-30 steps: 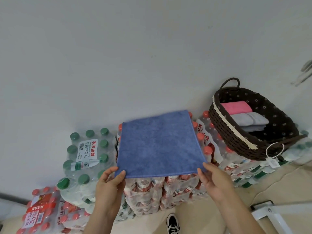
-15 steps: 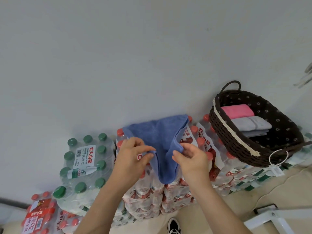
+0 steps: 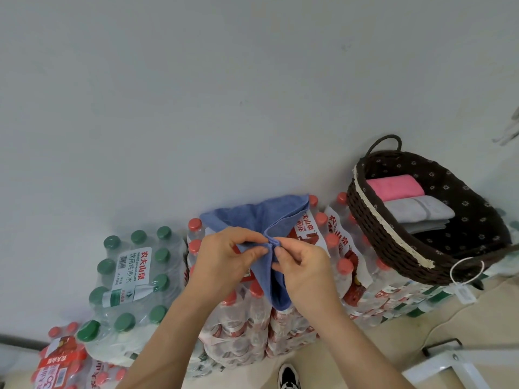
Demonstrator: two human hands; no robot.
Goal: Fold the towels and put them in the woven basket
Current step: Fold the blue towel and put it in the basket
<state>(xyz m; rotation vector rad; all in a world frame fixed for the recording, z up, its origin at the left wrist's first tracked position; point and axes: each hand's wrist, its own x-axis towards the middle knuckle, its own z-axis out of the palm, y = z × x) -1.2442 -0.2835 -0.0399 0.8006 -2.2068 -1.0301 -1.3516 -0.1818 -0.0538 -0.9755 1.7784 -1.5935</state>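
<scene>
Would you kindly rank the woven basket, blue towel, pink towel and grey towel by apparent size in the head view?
Largest: woven basket.
Then: blue towel, bunched.
Last: pink towel and grey towel, folded, alike in size, so unranked.

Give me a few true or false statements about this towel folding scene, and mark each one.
1. The left hand and the right hand both pinch the blue towel. True.
2. A folded pink towel lies in the woven basket. True.
3. The blue towel lies flat in the woven basket. False: the hands hold it bunched, in front of the bottle packs, apart from the basket.
4. The woven basket stands on the floor. False: it rests on packs of bottled water.
5. A pack of green-capped bottles stands to the left of the hands. True.
</scene>
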